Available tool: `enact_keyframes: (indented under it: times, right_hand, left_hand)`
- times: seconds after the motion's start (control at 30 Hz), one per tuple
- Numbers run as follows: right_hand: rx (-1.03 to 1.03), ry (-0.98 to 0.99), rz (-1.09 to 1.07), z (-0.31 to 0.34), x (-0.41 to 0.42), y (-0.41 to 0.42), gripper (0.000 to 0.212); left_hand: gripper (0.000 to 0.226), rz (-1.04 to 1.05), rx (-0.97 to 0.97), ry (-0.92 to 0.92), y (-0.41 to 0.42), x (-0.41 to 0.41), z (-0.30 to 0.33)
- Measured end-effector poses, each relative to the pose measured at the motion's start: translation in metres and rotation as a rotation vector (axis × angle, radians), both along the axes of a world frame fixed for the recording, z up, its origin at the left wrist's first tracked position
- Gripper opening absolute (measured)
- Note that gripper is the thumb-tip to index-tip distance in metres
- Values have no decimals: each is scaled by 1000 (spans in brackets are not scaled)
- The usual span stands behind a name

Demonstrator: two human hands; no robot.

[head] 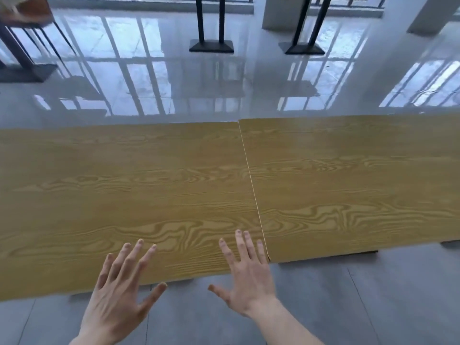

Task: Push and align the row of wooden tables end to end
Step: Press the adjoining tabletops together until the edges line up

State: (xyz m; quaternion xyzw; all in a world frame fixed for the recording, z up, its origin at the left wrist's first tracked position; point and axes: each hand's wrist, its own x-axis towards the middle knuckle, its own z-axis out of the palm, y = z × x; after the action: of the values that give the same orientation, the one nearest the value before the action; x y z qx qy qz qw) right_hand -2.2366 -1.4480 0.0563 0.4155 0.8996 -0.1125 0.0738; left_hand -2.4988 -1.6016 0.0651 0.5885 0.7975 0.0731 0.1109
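Two yellow wood-grain tables stand end to end across the view, meeting at a thin seam near the middle. The left table (124, 185) reaches a little nearer to me than the right table (353, 180), so their near edges are stepped at the seam. My left hand (119, 292) is open, fingers spread, over the left table's near edge. Over the same edge, just left of the seam, my right hand (246, 275) is also open with spread fingers. Neither hand grips anything; whether the palms touch the wood is unclear.
Glossy white floor lies beyond the tables, grey floor on my side. Black pedestal table bases (211, 44) (305, 47) stand at the back. A dark-legged table (22, 61) is at the far left, and white pillars (281, 13) stand at the back right.
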Motion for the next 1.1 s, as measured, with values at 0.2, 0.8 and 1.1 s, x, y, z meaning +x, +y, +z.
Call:
enact_keyframes:
  times: [0.2, 0.8, 1.1]
  right_hand:
    - [25, -32, -113, -30, -44, -25, 101]
    - [111, 62, -207, -76, -77, -47, 78]
    - [195, 107, -210, -84, -77, -47, 79]
  left_hand:
    - [91, -132, 10, 18, 1, -77, -44]
    - [95, -231, 199, 22, 7, -113, -102]
    - [96, -222, 133, 74, 5, -114, -86]
